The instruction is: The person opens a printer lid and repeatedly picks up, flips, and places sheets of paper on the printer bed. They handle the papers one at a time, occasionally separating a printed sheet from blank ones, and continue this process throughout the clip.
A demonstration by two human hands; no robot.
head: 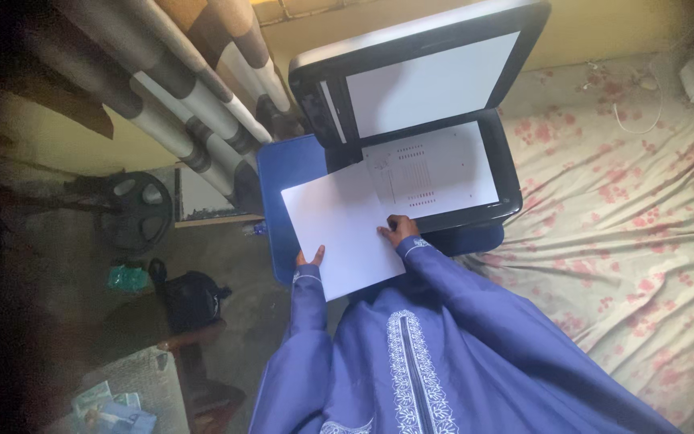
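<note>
A black flatbed scanner-printer [508, 173] stands on a blue stool [279, 173] with its lid [423, 76] raised. A printed sheet [435, 169] lies on the glass. I hold a stack of blank white paper [339, 225] in front of the machine, its upper right corner overlapping the printed sheet. My left hand [311, 257] grips the stack's lower left edge. My right hand [399, 231] pinches the stack's right edge, close to the scanner's front rim. Both arms are in blue sleeves.
A bed with a floral sheet [620, 201] fills the right side. A striped curtain [194, 88] hangs at the upper left. A fan [134, 210], a dark bag [190, 297] and a low wooden table [170, 362] stand on the floor at left.
</note>
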